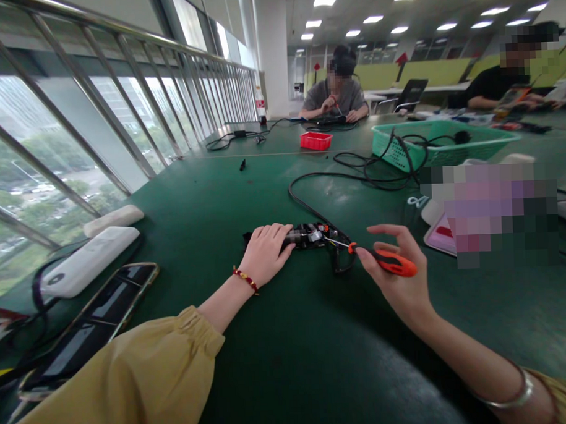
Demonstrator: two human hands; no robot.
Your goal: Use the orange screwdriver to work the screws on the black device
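My left hand lies over the left end of a small black electronic device on the green table, fingers curled down on it and pinning it in place. My right hand grips an orange-handled screwdriver, whose thin metal shaft points left with its tip at the device's right end. A black cable runs from the device away across the table.
A phone and two white power banks lie at the left by the window railing. A green basket with cables, a red tray and a blurred pink object sit ahead. Two other people work at the far end.
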